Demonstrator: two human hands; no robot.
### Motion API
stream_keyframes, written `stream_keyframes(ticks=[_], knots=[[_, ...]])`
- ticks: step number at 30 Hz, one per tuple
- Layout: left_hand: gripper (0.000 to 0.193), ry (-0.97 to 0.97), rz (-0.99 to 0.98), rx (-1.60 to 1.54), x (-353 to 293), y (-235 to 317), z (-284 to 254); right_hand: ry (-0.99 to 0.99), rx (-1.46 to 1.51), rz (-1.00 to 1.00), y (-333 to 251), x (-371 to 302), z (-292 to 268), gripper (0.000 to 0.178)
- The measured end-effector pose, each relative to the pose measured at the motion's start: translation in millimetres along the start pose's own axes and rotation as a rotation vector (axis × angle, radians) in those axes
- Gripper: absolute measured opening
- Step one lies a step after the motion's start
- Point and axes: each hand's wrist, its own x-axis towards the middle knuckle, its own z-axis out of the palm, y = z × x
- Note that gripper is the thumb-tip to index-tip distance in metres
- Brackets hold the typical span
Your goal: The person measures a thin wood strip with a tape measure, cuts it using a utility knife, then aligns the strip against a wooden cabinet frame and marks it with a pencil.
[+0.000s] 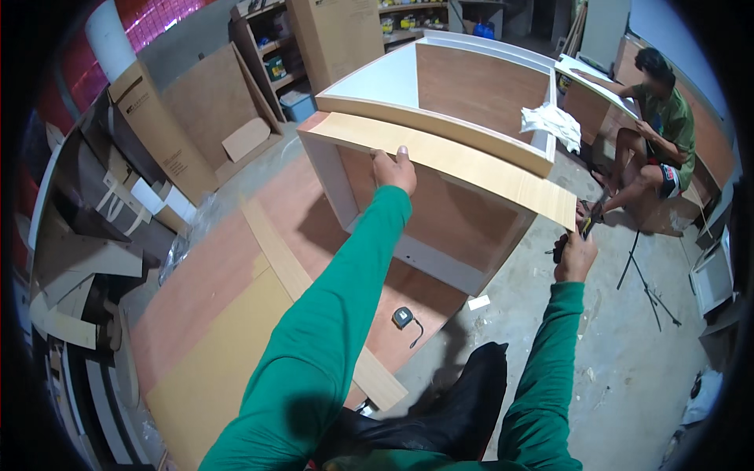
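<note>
Reddish plywood (212, 275) is spreading before the person, with a narrow wooden board (275, 255) lying across it and a black tape measure (402, 317) resting to the board's right. Beyond these, an open cabinet carcass (330, 180) is standing on the plywood, and a pale wood-grain strip (463, 161) is lying along its top, its right end jutting out. Grey concrete floor (518, 314) is showing at the right. Just behind the carcass a larger white-lined frame (377, 82) is standing, a white cloth (552, 125) draping over its right side. Farther off, a co-worker (664, 125) in a green shirt is sitting, and a shelf unit (275, 59) is standing at the back.

Both green-sleeved arms (318, 322) are reaching forward. The right hand (576, 255) is wrapping its fingers round a dark tool (587, 226) with yellow parts, its kind unclear, at the strip's right end. Farther up, the left hand (395, 171) is gripping the strip's near edge, thumb uppermost.
</note>
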Motion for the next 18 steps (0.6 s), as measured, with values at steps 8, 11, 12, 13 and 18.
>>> stream_keyframes(ticks=[8, 11, 12, 13, 18], knots=[[0.057, -0.414, -0.241, 0.282, 9.7, -7.1, -76.4, 0.252, -0.184, 0.172, -12.9, -1.1, -34.3, 0.022], [0.024, -0.599, -0.480, -0.371, -80.9, -30.2, -178.4, 0.199, -0.758, 0.206, -0.7, -37.2, -141.6, 0.021], [0.023, -0.667, -0.462, -0.173, -121.4, -41.0, -223.8, 0.175, -1.025, 0.250, 2.0, -62.5, -192.1, 0.023], [0.020, -0.684, -0.411, 0.082, -172.7, -49.9, -271.9, 0.060, -1.280, 0.351, -1.4, -95.9, -250.3, 0.045], [0.063, -1.060, -0.696, 0.376, -393.1, -53.1, -468.0, -0.285, -1.498, 1.287, -46.5, -280.4, -478.5, 0.024]])
